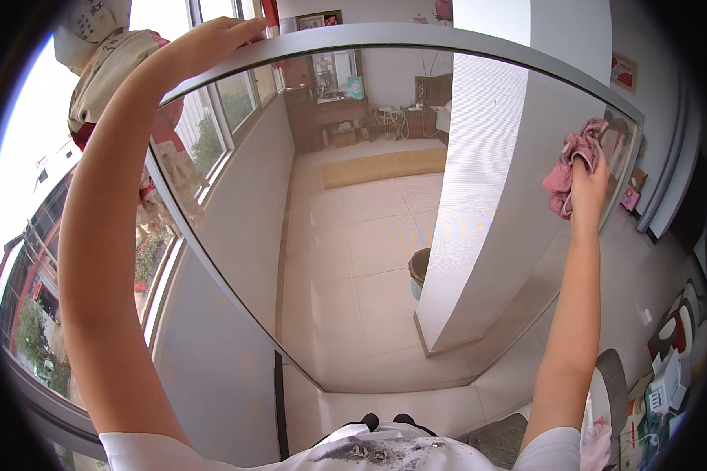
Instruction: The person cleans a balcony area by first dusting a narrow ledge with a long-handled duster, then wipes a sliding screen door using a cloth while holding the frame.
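Note:
A framed mesh window screen (pixel 377 235) stands upright before me, and the room beyond shows through it. My left hand (pixel 233 38) rests over the top of its grey metal frame (pixel 389 34), near the upper left corner; the fingertips are partly hidden behind the frame. Near the right side of the screen, my right hand (pixel 589 176) holds a crumpled pink cloth (pixel 571 165) against or close to the mesh. Which of the two, I cannot tell.
Windows and a gathered curtain (pixel 109 82) lie at the left. Beyond the screen are a white pillar (pixel 477 176), a lined waste bin (pixel 418 271) and a rolled mat (pixel 383 168). A chair (pixel 613 377) and cluttered boxes (pixel 666 388) stand at the lower right.

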A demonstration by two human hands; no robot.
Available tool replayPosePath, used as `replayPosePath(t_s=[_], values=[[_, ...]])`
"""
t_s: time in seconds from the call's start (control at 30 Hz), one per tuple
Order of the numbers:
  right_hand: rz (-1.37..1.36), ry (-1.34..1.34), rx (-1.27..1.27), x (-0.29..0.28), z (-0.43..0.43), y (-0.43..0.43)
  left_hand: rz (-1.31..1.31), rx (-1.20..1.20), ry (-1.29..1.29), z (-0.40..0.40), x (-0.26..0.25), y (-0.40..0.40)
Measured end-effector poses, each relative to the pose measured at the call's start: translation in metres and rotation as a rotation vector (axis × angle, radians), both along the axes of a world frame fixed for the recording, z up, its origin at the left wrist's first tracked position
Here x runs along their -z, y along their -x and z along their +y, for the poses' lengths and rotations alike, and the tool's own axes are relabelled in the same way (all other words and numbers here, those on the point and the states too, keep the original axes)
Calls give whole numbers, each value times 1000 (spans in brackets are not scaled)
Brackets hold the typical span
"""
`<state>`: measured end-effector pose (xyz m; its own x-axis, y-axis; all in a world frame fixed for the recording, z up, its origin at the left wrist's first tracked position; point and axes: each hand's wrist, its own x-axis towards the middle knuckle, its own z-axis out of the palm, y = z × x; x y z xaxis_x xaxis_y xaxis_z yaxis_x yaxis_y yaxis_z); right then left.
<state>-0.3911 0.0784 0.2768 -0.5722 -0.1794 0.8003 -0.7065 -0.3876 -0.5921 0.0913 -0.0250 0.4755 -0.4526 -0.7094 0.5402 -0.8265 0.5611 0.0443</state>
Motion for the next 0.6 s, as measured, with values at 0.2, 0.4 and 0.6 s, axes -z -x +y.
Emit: replayPosePath(t_s=[0.2,0.4,0.6], values=[[410,-22,20,-26,-32,-153,397,-55,-221,53,25,-15],[711,18,-53,-37,-60,-305,-8,146,-95,26,14,-31],[981,49,-105,-39,-72,-418,-81,180,84,10,23,-21]])
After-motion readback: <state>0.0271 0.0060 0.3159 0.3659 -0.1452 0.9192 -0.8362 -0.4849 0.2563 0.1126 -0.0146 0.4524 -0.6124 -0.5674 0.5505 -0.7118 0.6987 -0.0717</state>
